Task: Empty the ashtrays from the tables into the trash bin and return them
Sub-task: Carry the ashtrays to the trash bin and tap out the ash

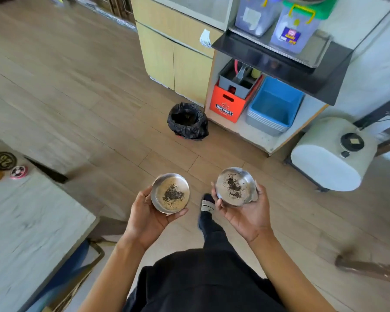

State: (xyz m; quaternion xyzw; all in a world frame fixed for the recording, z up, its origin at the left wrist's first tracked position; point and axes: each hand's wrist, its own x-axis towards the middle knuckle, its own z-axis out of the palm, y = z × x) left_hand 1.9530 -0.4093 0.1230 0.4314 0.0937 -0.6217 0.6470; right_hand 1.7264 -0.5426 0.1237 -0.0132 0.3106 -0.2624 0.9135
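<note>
Two steel ashtrays sat up in the palms, each dusted with dark ash: the left ashtray (170, 193) cupped level in the left hand (148, 218), the right ashtray (235, 186) tipped slightly in the right hand (249, 213), fingers curled round the rims. Ahead on the wooden floor (77, 97) stood the black-lined trash bin (187, 121), well apart from both.

Bright, even daylight fills the room, the wooden floor (81, 91) smears with motion blur, and the wide lens bends the edges outward.
</note>
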